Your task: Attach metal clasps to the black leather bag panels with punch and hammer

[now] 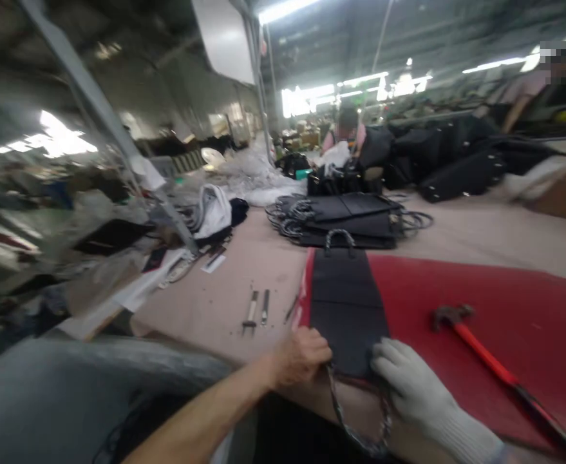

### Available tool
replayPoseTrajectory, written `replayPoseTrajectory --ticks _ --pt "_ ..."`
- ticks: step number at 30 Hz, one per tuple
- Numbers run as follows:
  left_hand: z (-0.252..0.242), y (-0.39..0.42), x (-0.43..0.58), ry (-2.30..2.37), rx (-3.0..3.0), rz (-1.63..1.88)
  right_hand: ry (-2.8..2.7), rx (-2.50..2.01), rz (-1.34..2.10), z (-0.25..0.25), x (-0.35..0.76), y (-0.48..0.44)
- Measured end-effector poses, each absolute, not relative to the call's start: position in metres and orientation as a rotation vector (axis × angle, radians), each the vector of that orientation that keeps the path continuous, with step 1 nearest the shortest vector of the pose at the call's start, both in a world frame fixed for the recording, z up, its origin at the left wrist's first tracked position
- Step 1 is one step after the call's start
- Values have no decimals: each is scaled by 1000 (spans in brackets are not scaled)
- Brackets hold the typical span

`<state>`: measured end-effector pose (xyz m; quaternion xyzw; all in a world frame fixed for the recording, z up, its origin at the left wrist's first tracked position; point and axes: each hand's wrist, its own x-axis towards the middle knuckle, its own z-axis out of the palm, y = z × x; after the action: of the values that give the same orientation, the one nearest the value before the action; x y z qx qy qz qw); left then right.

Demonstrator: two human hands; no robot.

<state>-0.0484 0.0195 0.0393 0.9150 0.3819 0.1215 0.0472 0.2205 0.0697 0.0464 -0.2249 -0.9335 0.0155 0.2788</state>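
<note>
A flat black bag panel point(346, 316) with rope handles lies on the red sheet in front of me. One rope handle point(339, 240) stands at its far end; the near rope handle point(360, 438) hangs over the table edge. My bare left hand point(306, 356) is closed at the panel's near left corner, close to one end of the hanging handle. At the near right edge, my right hand point(408, 380) in a white knit glove has its fingers curled onto the panel. Its fingertips are partly blurred. A claw hammer point(485, 354) with a red handle rests to the right.
The red sheet point(456, 277) covers the right side of the table point(234, 264). Two small hand tools point(258, 309) lie left of the panel. Beyond it are stacked black panels with rope handles point(345, 216) and black bags point(461, 154). A slanted metal post point(118, 129) rises at left. Other people are farther back.
</note>
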Motion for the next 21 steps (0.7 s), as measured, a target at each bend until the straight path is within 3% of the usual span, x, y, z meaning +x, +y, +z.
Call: replayPoseTrajectory --ticks 7,21 --pt "32 24 -77 944 2828 572 -2598 -617 146 24 238 71" --pt "18 2 -61 1170 2786 926 -2518 -560 166 25 240 64"
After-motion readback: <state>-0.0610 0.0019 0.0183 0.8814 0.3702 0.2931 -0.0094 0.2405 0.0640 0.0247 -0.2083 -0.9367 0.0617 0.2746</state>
